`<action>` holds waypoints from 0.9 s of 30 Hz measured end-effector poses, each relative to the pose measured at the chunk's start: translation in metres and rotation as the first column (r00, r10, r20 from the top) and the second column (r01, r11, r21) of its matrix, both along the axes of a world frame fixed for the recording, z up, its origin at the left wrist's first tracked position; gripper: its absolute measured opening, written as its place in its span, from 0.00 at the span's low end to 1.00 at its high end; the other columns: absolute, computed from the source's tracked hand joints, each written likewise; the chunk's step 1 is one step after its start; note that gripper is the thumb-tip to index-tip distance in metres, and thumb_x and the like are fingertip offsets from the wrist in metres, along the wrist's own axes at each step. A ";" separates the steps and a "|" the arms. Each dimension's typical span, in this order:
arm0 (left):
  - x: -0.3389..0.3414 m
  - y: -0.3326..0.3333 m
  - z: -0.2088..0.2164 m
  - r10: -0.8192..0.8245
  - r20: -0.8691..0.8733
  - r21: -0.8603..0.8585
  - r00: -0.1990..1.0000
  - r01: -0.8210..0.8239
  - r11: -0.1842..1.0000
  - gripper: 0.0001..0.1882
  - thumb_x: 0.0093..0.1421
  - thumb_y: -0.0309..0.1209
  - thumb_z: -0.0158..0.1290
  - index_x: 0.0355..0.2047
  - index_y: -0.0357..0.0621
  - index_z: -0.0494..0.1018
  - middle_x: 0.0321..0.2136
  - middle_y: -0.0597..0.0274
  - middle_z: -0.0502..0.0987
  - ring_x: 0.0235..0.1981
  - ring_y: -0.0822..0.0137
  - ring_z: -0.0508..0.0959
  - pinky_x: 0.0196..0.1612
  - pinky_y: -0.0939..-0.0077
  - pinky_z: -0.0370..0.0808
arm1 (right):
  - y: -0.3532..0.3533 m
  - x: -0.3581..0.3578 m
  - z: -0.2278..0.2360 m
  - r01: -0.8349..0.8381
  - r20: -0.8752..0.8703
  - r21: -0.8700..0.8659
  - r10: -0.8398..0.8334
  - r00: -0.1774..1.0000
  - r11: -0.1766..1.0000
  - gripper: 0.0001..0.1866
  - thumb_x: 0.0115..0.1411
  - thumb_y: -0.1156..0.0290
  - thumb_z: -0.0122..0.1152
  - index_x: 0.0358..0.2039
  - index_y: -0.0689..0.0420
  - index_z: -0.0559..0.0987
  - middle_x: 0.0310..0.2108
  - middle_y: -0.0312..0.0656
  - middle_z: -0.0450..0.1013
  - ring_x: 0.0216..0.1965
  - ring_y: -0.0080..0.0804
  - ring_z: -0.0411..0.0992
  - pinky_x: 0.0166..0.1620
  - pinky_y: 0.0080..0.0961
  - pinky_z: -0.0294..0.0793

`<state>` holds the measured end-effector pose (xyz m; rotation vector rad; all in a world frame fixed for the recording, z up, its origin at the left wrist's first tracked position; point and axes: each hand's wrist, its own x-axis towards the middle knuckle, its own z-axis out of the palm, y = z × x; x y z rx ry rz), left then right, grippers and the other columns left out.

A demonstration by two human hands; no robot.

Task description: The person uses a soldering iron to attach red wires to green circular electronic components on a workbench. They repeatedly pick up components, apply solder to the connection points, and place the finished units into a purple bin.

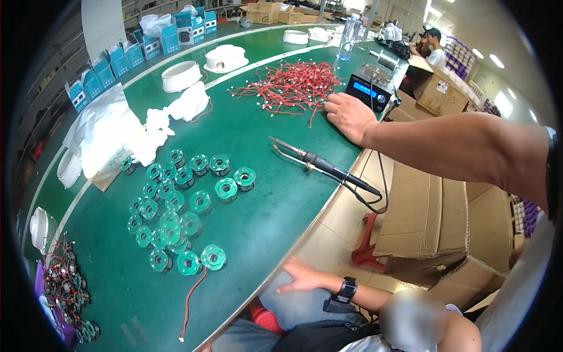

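My right hand [302,276], with a black band on its wrist, rests on my thigh below the table edge, fingers loosely extended and holding nothing. My left hand is out of sight. Another person's bare arm comes in from the right, and that hand [352,119] lies on the table beside the soldering station [367,92], fingers bent. A soldering iron [331,168] lies near the edge, tip pointing left. Several small coils topped with round green circuit boards [170,226] stand in a cluster. From the nearest coil [213,257] runs a red wire [190,305] with a white connector.
A heap of red wires [293,85] lies farther back, beside a clear bottle [350,38]. White round housings [180,76], white bags [102,132] and blue boxes [170,38] line the left. Finished-looking wired coils [64,281] are piled lower left. Cardboard boxes [434,217] stand right.
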<state>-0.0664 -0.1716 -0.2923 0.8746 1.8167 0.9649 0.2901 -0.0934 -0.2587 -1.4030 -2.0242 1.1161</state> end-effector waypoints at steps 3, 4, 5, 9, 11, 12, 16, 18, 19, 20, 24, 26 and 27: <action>0.005 -0.005 0.012 -0.009 0.047 -0.057 0.999 0.011 0.998 0.35 0.46 0.24 0.59 0.53 0.32 0.57 0.52 0.49 0.61 0.49 0.61 0.64 0.52 0.70 0.61 | 0.000 0.000 -0.003 -0.010 -0.011 -0.013 0.009 1.000 1.000 0.42 0.41 0.60 0.64 0.56 0.58 0.59 0.61 0.55 0.40 0.62 0.52 0.36 0.61 0.43 0.41; 0.007 -0.007 0.017 0.051 0.069 -0.049 0.996 -0.048 0.998 0.35 0.46 0.25 0.60 0.53 0.31 0.57 0.51 0.49 0.62 0.49 0.61 0.64 0.52 0.70 0.62 | 0.000 0.000 -0.005 -0.012 -0.014 -0.020 0.012 1.000 1.000 0.42 0.41 0.60 0.64 0.56 0.58 0.58 0.61 0.54 0.40 0.62 0.52 0.36 0.61 0.42 0.41; 0.010 -0.007 0.020 0.110 0.092 -0.043 0.990 -0.106 0.993 0.35 0.46 0.26 0.60 0.52 0.31 0.58 0.50 0.49 0.63 0.48 0.61 0.65 0.51 0.70 0.62 | 0.000 0.001 -0.008 -0.013 -0.018 -0.028 0.013 1.000 1.000 0.42 0.42 0.60 0.63 0.57 0.58 0.58 0.61 0.54 0.39 0.62 0.52 0.36 0.61 0.42 0.40; 0.015 -0.007 0.025 0.156 0.116 -0.028 0.981 -0.154 0.988 0.38 0.44 0.26 0.60 0.54 0.33 0.55 0.52 0.49 0.60 0.51 0.59 0.61 0.53 0.71 0.57 | -0.001 0.003 -0.022 -0.028 0.000 -0.060 0.028 1.000 0.998 0.40 0.46 0.57 0.59 0.58 0.56 0.56 0.62 0.54 0.37 0.63 0.50 0.35 0.61 0.43 0.37; 0.014 -0.005 0.021 0.144 0.110 -0.020 0.984 -0.142 0.990 0.40 0.43 0.25 0.59 0.56 0.34 0.53 0.54 0.50 0.57 0.54 0.59 0.57 0.55 0.71 0.54 | -0.001 0.005 -0.029 -0.042 0.017 -0.159 0.046 0.999 0.986 0.39 0.49 0.54 0.56 0.59 0.55 0.54 0.62 0.54 0.37 0.63 0.49 0.34 0.61 0.43 0.36; 0.012 -0.005 0.019 0.146 0.110 -0.015 0.983 -0.145 0.989 0.41 0.43 0.25 0.59 0.56 0.34 0.51 0.55 0.50 0.56 0.55 0.58 0.56 0.56 0.71 0.52 | -0.001 0.005 -0.032 -0.047 0.006 -0.139 0.048 0.999 0.989 0.38 0.51 0.53 0.55 0.59 0.55 0.54 0.62 0.54 0.37 0.63 0.49 0.34 0.61 0.44 0.35; 0.009 -0.009 0.011 0.179 0.154 0.008 0.972 -0.182 0.983 0.43 0.43 0.23 0.57 0.58 0.36 0.48 0.58 0.51 0.52 0.59 0.57 0.51 0.58 0.72 0.47 | -0.002 0.010 -0.038 -0.059 0.041 -0.121 0.064 0.997 0.991 0.37 0.53 0.51 0.51 0.60 0.52 0.52 0.62 0.54 0.39 0.63 0.49 0.35 0.61 0.44 0.35; 0.009 -0.010 0.009 0.196 0.214 0.018 0.957 -0.204 0.979 0.41 0.44 0.21 0.54 0.58 0.36 0.49 0.58 0.52 0.51 0.58 0.58 0.51 0.58 0.73 0.47 | -0.003 0.010 -0.038 -0.052 0.033 -0.095 0.055 0.998 0.994 0.37 0.54 0.51 0.50 0.60 0.51 0.52 0.62 0.54 0.40 0.63 0.49 0.35 0.61 0.44 0.35; 0.009 -0.011 0.008 0.198 0.255 0.012 0.947 -0.208 0.978 0.40 0.44 0.21 0.54 0.58 0.36 0.49 0.58 0.52 0.51 0.58 0.58 0.51 0.58 0.73 0.47 | -0.004 0.010 -0.037 -0.048 0.028 -0.092 0.051 0.998 0.995 0.36 0.54 0.51 0.50 0.60 0.51 0.52 0.62 0.54 0.40 0.63 0.49 0.36 0.61 0.44 0.35; 0.009 -0.011 0.008 0.199 0.295 0.007 0.935 -0.210 0.978 0.40 0.45 0.21 0.54 0.58 0.36 0.49 0.58 0.52 0.51 0.58 0.59 0.51 0.58 0.73 0.47 | -0.004 0.010 -0.036 -0.043 0.028 -0.121 0.047 0.998 0.992 0.36 0.54 0.51 0.49 0.60 0.51 0.52 0.62 0.54 0.40 0.63 0.50 0.36 0.61 0.44 0.35; 0.003 -0.012 0.005 0.132 0.192 0.083 0.972 -0.150 0.985 0.39 0.46 0.21 0.53 0.58 0.35 0.48 0.58 0.52 0.51 0.58 0.61 0.52 0.58 0.73 0.46 | -0.006 0.007 -0.028 -0.034 0.004 -0.077 0.035 0.999 0.996 0.34 0.56 0.52 0.47 0.60 0.50 0.51 0.62 0.54 0.40 0.63 0.49 0.36 0.61 0.44 0.36; -0.001 -0.014 0.000 0.108 0.252 0.078 0.962 -0.131 0.988 0.38 0.49 0.23 0.52 0.58 0.34 0.48 0.59 0.52 0.50 0.59 0.62 0.51 0.59 0.74 0.44 | -0.006 0.005 -0.022 -0.028 0.019 -0.091 0.030 0.999 0.995 0.33 0.57 0.53 0.46 0.60 0.49 0.51 0.62 0.54 0.40 0.63 0.49 0.37 0.61 0.43 0.36; -0.004 -0.015 -0.003 0.096 0.282 0.075 0.955 -0.122 0.990 0.37 0.50 0.24 0.52 0.59 0.34 0.47 0.59 0.52 0.50 0.59 0.62 0.50 0.59 0.74 0.44 | -0.006 0.004 -0.019 -0.025 0.004 -0.011 0.025 1.000 1.000 0.32 0.57 0.54 0.45 0.58 0.55 0.53 0.60 0.56 0.43 0.62 0.50 0.40 0.61 0.41 0.38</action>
